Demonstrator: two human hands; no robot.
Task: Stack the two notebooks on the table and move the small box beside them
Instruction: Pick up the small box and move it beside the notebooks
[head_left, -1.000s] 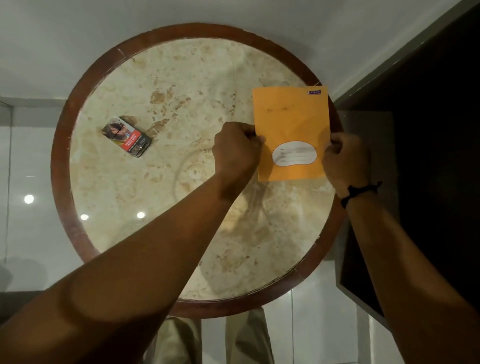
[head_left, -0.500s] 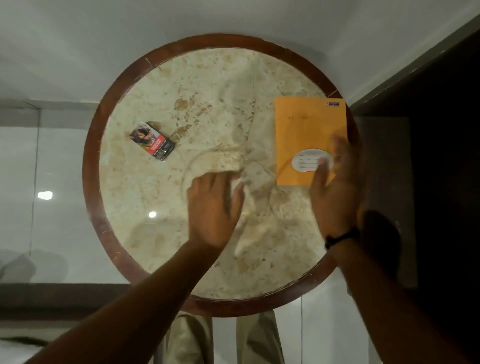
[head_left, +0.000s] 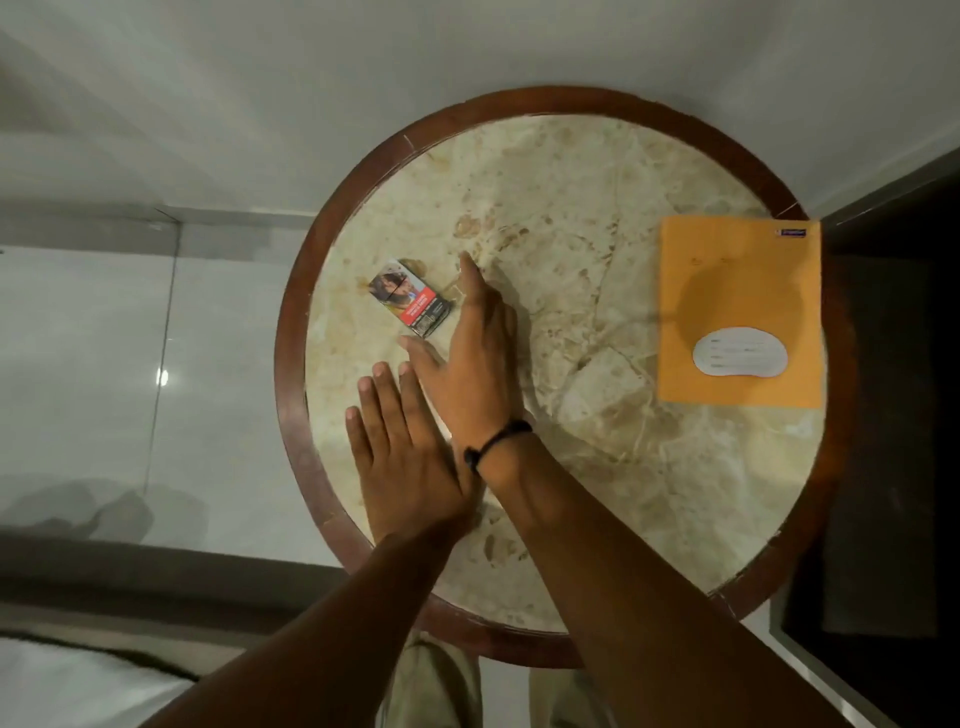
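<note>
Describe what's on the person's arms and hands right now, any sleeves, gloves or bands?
Both forearms are bare as far as the view shows, with no sleeves and no gloves. The right hand has a thin black cord bracelet around its wrist, with a small dark bead or knot on it. The left hand shows no ring, watch or band.

A round table (head_left: 649, 509) carries everything. The small box (head_left: 410, 299) lies on its left part, near the left rim. The notebooks (head_left: 740, 291) lie flat at the far right, well apart from the box, their right edge reaching the table's rim. Between them, nearer the box, the right hand (head_left: 470, 358) sits just right of and before the box, crossing over the left hand (head_left: 402, 447), which lies before the box, close to the left rim. The person's legs (head_left: 441, 686) show below the near edge
</note>
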